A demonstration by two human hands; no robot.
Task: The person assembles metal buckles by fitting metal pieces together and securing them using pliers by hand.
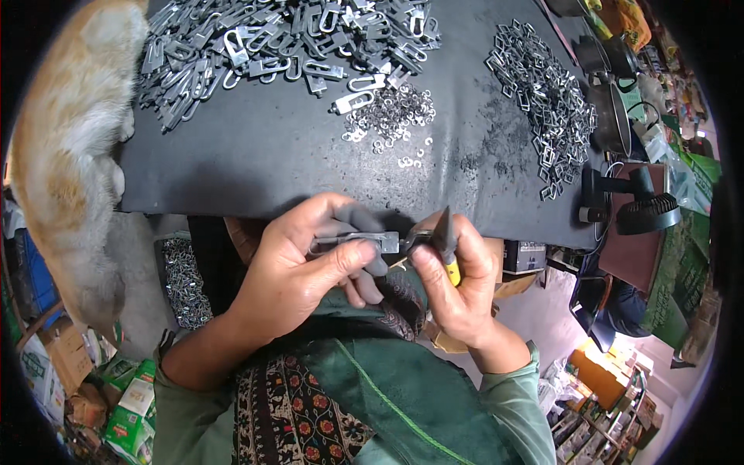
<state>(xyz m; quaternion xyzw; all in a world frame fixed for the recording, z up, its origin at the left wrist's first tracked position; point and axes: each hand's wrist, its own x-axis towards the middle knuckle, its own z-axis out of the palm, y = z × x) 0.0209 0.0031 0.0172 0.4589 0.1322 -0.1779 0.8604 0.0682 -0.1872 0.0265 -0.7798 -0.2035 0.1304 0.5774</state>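
Note:
My left hand [314,256], wearing dark finger covers on some fingers, is closed on a metal buckle [385,242] with a long loop and a flat block end. Facing it, my right hand [459,283] grips pliers [444,232] with a dark pointed jaw and a yellow handle. Between my right fingertips and the buckle's block end is a small dark part I cannot make out. Both hands are just off the table's near edge. Beyond them lie a heap of small C-shaped rings [391,114] and a large pile of similar metal buckles [287,39].
A pile of rectangular metal rings [546,101] covers the right of the dark table [256,147]. A black fan [647,209] stands at the right edge, near metal bowls [610,116]. An orange-and-white cat [70,163] lies along the left. Below, a bin [184,283] holds metal pieces.

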